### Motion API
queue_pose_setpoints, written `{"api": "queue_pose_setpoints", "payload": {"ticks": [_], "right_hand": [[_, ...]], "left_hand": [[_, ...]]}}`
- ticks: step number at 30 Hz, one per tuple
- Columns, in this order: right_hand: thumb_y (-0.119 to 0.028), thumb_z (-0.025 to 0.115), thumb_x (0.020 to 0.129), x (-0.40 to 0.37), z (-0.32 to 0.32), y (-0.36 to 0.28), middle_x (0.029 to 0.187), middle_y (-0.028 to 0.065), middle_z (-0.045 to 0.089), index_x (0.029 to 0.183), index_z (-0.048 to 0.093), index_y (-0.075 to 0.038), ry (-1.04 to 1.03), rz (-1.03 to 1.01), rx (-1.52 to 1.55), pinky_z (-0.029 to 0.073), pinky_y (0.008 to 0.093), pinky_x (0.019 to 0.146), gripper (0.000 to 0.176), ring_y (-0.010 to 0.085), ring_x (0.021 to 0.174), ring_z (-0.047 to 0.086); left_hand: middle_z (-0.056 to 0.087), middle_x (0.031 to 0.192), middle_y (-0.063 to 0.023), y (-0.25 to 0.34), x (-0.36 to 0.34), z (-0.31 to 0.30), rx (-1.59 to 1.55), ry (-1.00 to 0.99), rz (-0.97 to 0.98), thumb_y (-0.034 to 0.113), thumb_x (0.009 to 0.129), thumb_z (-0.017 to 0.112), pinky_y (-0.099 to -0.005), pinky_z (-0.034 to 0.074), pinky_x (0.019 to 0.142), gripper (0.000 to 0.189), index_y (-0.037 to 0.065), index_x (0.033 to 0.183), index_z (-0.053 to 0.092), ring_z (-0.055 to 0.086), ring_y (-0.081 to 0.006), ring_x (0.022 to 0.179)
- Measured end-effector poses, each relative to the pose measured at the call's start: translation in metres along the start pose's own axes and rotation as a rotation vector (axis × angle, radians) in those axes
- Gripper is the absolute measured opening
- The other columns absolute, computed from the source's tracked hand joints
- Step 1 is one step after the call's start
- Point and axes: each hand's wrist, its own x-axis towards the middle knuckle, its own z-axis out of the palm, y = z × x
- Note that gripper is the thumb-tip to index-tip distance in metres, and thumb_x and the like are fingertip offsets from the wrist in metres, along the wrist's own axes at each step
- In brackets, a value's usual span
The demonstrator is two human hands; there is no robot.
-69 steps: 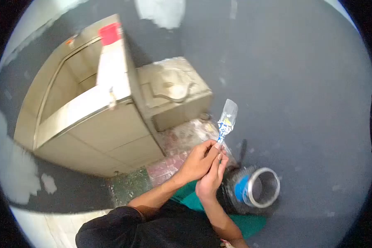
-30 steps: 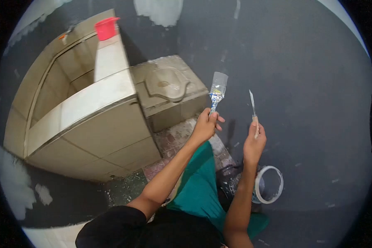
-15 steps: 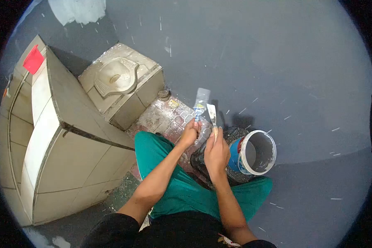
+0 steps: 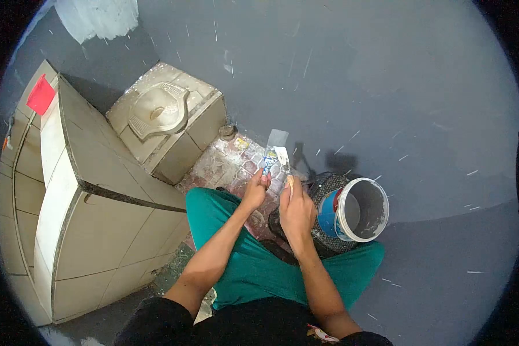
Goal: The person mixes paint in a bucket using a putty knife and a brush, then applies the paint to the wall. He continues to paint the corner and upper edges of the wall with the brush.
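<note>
My left hand (image 4: pixel 255 190) is closed round the blue-and-white handle of a wide putty knife (image 4: pixel 277 138), its grey blade pointing up and away from me. In my right hand (image 4: pixel 297 212) is a narrower putty knife (image 4: pixel 282 156) with a wooden handle and white smears on its metal blade. The narrow blade overlaps the wide knife just below its blade in this view. Right of my right hand, a blue-sided bucket (image 4: pixel 343 216) with a white rim holds grey material and sits tilted in view on a dark, textured support (image 4: pixel 331 247).
A squat toilet (image 4: pixel 158 111) is set in a raised tiled block at the back left. The tiled partition (image 4: pixel 121 230) stands close on my left, with a red scoop (image 4: pixel 41 95) on top. Patterned floor tiles (image 4: pixel 213 164) lie ahead; a grey wall (image 4: pixel 444 144) fills the right.
The narrow putty knife has moved left, so its blade now overlaps the wide knife. Both hands have shifted slightly left and down in view. The grips are unchanged.
</note>
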Motion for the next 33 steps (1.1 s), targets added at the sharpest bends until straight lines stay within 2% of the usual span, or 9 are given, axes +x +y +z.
{"api": "queue_pose_setpoints", "payload": {"ticks": [6,9,15,18,21,24,27,33], "right_hand": [[-0.02,0.051,0.098,0.001,0.002,0.002,0.085,0.0274,0.068,0.114,0.061,-0.004,0.007,-0.008,0.027,0.05,0.0554,0.065,0.025,0.0476,0.076,0.066],[-0.019,0.052,0.098,0.001,-0.001,0.004,0.083,0.0282,0.067,0.113,0.061,-0.002,0.027,-0.031,0.071,0.05,0.0551,0.065,0.025,0.0481,0.074,0.065],[-0.013,0.054,0.096,0.0,0.004,0.006,0.082,0.0284,0.066,0.113,0.06,0.0,0.117,-0.077,0.102,0.05,0.0534,0.064,0.022,0.0478,0.074,0.065],[-0.012,0.055,0.096,0.005,-0.001,0.006,0.082,0.0287,0.066,0.113,0.06,0.001,0.105,-0.095,0.11,0.05,0.0531,0.064,0.022,0.0477,0.074,0.065],[-0.013,0.055,0.096,0.009,-0.007,0.008,0.081,0.0288,0.065,0.113,0.06,0.0,0.067,-0.116,0.141,0.05,0.0527,0.063,0.022,0.0476,0.074,0.065],[-0.013,0.055,0.096,0.012,-0.018,0.004,0.081,0.0292,0.065,0.112,0.06,0.0,0.051,-0.107,0.164,0.05,0.0525,0.063,0.021,0.0471,0.075,0.066],[-0.013,0.055,0.096,0.017,-0.02,0.003,0.079,0.0289,0.065,0.112,0.06,0.0,0.034,-0.093,0.151,0.05,0.0524,0.063,0.022,0.0469,0.075,0.066],[-0.016,0.053,0.097,0.025,-0.022,0.002,0.08,0.0274,0.066,0.109,0.059,0.0,-0.009,-0.087,0.202,0.051,0.0544,0.063,0.021,0.0463,0.074,0.066]], "left_hand": [[0.057,0.09,0.0018,0.004,-0.002,-0.003,0.043,-0.005,0.016,0.022,0.108,0.045,-0.0202,0.042,0.069,0.033,-0.006,0.122,0.054,0.048,-0.0064,0.076],[0.057,0.086,0.0017,-0.013,0.006,-0.001,0.035,0.102,0.105,0.025,0.108,0.045,-0.0232,0.042,0.068,0.03,-0.002,0.111,0.056,0.048,-0.0082,0.075],[0.056,0.08,-0.0009,-0.002,0.004,-0.004,0.146,0.045,0.121,0.032,0.107,0.046,-0.0274,0.041,0.065,0.033,0.001,0.103,0.058,0.048,-0.0101,0.073],[0.057,0.081,0.0001,-0.001,0.002,-0.004,0.204,0.017,0.148,0.032,0.107,0.046,-0.0267,0.041,0.065,0.034,0.0,0.103,0.057,0.048,-0.0098,0.072],[0.056,0.081,0.001,-0.008,0.007,-0.005,0.127,0.077,0.186,0.033,0.107,0.045,-0.0259,0.041,0.065,0.036,-0.001,0.106,0.058,0.047,-0.0095,0.072],[0.056,0.082,0.0013,-0.013,0.01,-0.011,0.066,0.023,0.158,0.033,0.108,0.045,-0.0249,0.041,0.066,0.037,-0.003,0.11,0.058,0.047,-0.0091,0.074],[0.056,0.082,0.001,-0.004,0.009,-0.02,0.201,-0.028,0.177,0.031,0.108,0.046,-0.0259,0.041,0.067,0.037,-0.003,0.114,0.057,0.046,-0.0095,0.074],[0.055,0.076,-0.0025,-0.01,0.014,-0.028,0.251,-0.004,0.278,0.051,0.104,0.045,-0.0309,0.042,0.066,0.055,-0.002,0.107,0.059,0.047,-0.0126,0.072]]}}
